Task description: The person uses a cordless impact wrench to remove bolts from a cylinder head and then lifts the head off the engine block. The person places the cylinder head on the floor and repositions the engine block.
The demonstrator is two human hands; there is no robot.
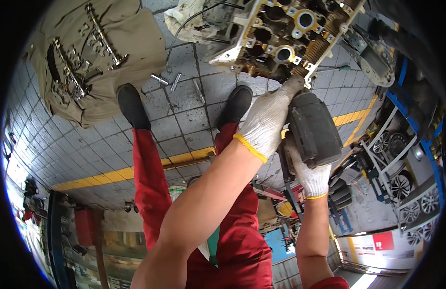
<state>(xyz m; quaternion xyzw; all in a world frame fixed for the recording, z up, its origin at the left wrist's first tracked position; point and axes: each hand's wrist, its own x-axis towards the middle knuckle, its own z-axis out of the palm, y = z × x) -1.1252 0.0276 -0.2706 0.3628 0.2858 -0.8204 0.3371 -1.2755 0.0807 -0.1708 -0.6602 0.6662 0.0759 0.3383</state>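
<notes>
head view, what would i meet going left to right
Leftmost metal shaft, left shoe, short metal cylinders, right shoe, gloved left hand, dark handheld tool, spoked wheels.

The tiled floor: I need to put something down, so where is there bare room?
Bare tiles lie left of the left leg, between the brown cloth and yellow line, and between left leg and right leg, from the loose metal pins to that line. The strip between cloth and cylinder head is crowded with pins and a pale rag.
</notes>
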